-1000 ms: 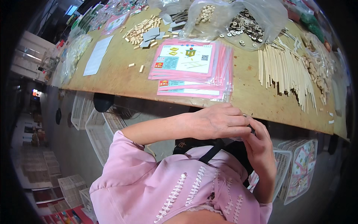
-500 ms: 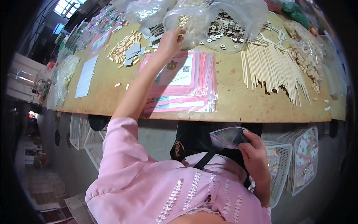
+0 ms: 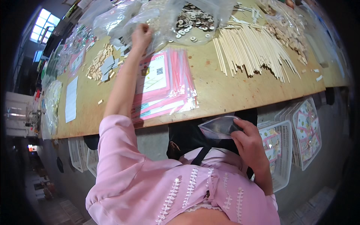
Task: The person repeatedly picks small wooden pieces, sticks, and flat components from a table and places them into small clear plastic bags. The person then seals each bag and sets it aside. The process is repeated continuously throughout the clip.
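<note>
My left hand is stretched out to the far side of the table, over a clear plastic bag beside pale beads. Its fingers are curled together; whatever they may hold is too small to make out. Low in front of my lap, my right hand pinches the edge of a small clear plastic bag, whose mouth gapes. Beneath my left forearm lies a stack of pink-edged printed cards in clear sleeves.
Right of the beads, an opened bag holds dark and white discs. Thin wooden sticks fan out farther right. Small wooden blocks, grey squares and a white sheet lie left. White baskets stand below the table edge at right.
The whole view has shifted, so the table appears tilted and farther left. My left hand stays out by the beads, fingers curled. My right hand still holds the small bag.
</note>
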Demonstrator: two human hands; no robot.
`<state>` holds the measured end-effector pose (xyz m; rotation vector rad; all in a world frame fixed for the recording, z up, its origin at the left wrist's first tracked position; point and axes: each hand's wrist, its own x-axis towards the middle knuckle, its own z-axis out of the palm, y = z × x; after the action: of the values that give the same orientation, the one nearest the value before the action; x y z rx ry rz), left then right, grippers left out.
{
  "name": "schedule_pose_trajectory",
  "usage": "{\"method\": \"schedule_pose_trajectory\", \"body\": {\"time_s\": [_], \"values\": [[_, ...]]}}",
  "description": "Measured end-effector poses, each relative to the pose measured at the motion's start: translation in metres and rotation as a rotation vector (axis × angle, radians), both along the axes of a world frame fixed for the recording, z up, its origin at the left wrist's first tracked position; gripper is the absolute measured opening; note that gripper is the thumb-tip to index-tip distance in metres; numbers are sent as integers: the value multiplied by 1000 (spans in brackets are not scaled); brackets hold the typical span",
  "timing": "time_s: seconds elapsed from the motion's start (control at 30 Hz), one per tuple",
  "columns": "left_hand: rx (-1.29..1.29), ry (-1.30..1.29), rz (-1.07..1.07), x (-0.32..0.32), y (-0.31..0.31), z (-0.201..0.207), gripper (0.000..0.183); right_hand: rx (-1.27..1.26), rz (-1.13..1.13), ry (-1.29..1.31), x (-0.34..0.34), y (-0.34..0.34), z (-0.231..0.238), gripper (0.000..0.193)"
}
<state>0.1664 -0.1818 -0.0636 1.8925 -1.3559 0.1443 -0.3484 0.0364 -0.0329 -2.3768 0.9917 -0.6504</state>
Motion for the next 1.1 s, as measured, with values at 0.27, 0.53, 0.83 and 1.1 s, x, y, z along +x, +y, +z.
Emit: {"method": "schedule_pose_trajectory", "body": {"time_s": [0.27, 0.53, 0.83, 1.1], "values": [[7, 430, -730, -171, 136, 71, 12, -66, 22, -77, 7, -18, 5, 9], [74, 15, -752, -214, 110, 65, 24, -39, 73, -100, 6, -19, 12, 5], [202, -201, -501, -123, 4, 7, 26, 28, -19, -104, -20, 5, 4, 8], [148, 416, -710, -168, 62, 39, 13, 43, -20, -156, -24, -2, 6, 9]]}}
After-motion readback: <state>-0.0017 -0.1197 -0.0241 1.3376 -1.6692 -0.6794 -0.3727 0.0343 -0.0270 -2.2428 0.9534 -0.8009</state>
